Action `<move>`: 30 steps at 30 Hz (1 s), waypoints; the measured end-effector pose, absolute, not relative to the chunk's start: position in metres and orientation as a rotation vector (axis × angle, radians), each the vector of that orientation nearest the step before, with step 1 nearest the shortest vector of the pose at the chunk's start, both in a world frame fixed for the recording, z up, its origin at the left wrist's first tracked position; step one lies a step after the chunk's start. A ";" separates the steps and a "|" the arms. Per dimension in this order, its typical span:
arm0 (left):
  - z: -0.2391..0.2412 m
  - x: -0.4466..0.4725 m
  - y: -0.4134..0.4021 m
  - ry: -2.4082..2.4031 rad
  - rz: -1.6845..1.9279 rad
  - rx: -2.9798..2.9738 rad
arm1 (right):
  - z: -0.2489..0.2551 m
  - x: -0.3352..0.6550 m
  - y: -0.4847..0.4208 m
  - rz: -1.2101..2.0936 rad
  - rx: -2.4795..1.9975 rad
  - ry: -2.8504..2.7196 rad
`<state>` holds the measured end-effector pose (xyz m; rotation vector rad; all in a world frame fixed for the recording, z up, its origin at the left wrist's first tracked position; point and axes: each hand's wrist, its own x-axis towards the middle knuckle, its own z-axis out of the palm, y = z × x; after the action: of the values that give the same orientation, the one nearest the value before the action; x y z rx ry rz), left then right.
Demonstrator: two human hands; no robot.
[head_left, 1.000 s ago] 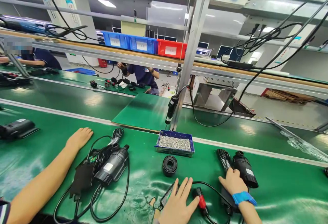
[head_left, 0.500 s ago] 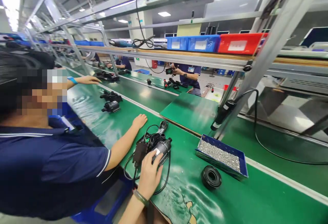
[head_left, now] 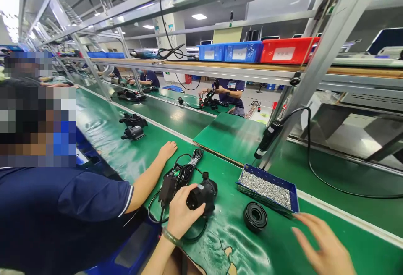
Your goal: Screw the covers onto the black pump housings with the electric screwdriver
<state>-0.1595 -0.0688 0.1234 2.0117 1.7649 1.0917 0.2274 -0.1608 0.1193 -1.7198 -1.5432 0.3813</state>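
Where sheeting (head_left: 250,253) ripples, the left hand (head_left: 181,214) holds a rounded pump (head_left: 209,189).

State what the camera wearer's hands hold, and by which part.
Left hand: a black pump, held by its near end. Right hand: open, holding nothing.

the pump (head_left: 210,192) is left of the ring (head_left: 255,218), behind which the tray (head_left: 294,199) sits on the bench (head_left: 242,250).

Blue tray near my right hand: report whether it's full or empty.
Not empty, but not brimful: small silvery pieces spread across the blue tray, and its inner back wall shows above them.
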 end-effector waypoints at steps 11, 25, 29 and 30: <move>0.201 -0.099 -0.091 1.081 0.977 1.738 | 0.108 0.086 -0.139 0.057 -1.264 -1.668; 0.120 -0.220 0.024 1.984 0.430 1.871 | 0.078 0.133 -0.119 0.738 -1.336 -1.104; 0.121 -0.183 0.006 1.956 0.397 1.941 | 0.076 0.130 -0.126 0.808 -1.320 -1.096; 0.122 -0.173 0.001 1.944 0.372 1.955 | 0.078 0.129 -0.128 0.826 -1.312 -1.102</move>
<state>-0.1730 0.0013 0.1216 1.9551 1.9437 0.3719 0.1286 -0.1277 0.0776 -1.3125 -1.1017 0.8256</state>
